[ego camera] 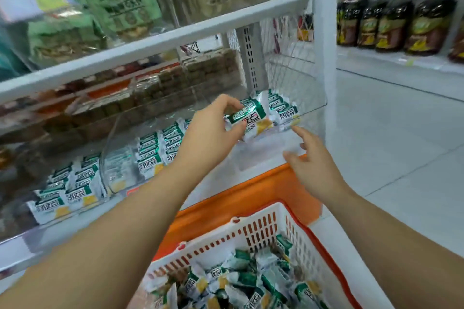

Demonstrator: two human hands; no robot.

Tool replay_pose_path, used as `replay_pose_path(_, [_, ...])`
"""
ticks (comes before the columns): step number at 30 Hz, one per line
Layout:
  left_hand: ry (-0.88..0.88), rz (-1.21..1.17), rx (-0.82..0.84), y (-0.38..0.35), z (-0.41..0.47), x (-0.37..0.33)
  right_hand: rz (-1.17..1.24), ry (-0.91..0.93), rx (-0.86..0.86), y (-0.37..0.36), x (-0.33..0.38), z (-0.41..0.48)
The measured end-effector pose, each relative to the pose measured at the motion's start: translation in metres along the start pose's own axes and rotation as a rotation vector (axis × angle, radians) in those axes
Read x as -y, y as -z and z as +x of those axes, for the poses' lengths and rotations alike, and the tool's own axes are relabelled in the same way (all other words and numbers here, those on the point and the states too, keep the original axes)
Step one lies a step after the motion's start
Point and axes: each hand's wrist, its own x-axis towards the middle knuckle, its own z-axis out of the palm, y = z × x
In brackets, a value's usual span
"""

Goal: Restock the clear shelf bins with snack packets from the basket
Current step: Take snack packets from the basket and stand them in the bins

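My left hand (211, 130) grips a green-and-white snack packet (248, 118) at the front wall of the rightmost clear shelf bin (311, 98). A few of the same packets (283, 110) stand inside that bin. My right hand (311, 165) hovers just right of it, fingers spread, index finger pointing at the bin's front edge, holding nothing. The white-and-red basket (263, 231) below me is full of several loose snack packets (241, 281). Neighbouring bins to the left hold rows of these packets (155, 150).
An orange base panel (251, 195) runs under the shelf, behind the basket. Upper shelves carry green bagged snacks (120, 0) and brown bars (200, 70). Dark bottles (396, 25) stand on a shelf at the right. White floor tiles (389, 145) stretch to the right.
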Motion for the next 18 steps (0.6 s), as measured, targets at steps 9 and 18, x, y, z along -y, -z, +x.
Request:
replay_pose_path(9, [0.149,0.35,0.267,-0.066,0.113,0.01,-0.322,0.097,-0.015,0.009,-0.027,0.044])
replay_pose_path(18, [0.166,0.419,0.431,-0.124,0.146,0.036,-0.323,0.157,-0.025,0.006,-0.043,0.062])
